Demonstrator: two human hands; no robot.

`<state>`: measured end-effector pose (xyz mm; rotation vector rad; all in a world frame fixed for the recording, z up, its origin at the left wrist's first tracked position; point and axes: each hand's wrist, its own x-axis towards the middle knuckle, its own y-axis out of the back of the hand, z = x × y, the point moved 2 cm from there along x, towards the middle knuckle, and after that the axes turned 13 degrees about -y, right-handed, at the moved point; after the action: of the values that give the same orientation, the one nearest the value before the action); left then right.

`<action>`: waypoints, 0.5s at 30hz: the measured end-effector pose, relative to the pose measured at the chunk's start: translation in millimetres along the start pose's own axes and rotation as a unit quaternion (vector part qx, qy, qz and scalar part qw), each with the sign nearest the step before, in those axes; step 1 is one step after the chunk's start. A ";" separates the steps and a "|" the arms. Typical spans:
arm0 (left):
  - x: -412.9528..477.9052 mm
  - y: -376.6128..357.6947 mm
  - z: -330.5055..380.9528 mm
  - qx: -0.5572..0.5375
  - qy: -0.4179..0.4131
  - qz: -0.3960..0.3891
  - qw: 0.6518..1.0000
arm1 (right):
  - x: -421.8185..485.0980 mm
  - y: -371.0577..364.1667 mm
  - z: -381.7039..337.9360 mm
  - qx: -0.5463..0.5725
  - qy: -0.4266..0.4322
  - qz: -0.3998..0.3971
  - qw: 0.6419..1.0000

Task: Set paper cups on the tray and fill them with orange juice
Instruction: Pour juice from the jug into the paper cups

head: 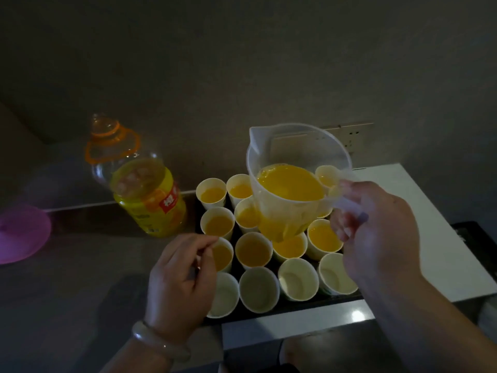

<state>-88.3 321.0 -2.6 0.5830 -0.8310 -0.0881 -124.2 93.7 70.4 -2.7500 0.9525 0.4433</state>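
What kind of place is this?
Probably a home kitchen or pantry corner, dimly lit, though that is a guess: a counter against a plain wall with a socket, a big juice bottle, and a jug over a tray of paper cups.

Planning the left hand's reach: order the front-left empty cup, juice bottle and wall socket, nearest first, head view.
From the left hand:
1. empty cup, right beside it, front row.
2. juice bottle, behind it, to the left.
3. wall socket, far back right.
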 end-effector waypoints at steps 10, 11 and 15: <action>0.3 -89.5 49.6 -0.008 -0.083 -0.287 0.954 | 30.0 51.9 -20.5 0.028 0.033 0.038 0.998; 2.2 -98.4 56.7 -0.006 -0.077 -0.323 0.943 | 33.3 55.0 -21.4 0.016 0.032 0.044 0.998; 8.8 -131.1 71.0 0.058 -0.073 -0.426 0.900 | 45.4 66.4 -22.5 0.012 0.019 0.059 0.998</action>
<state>-113.8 176.0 -27.5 1.0334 -0.6739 -0.8988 -127.2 10.3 70.2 -2.6989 1.1264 0.3956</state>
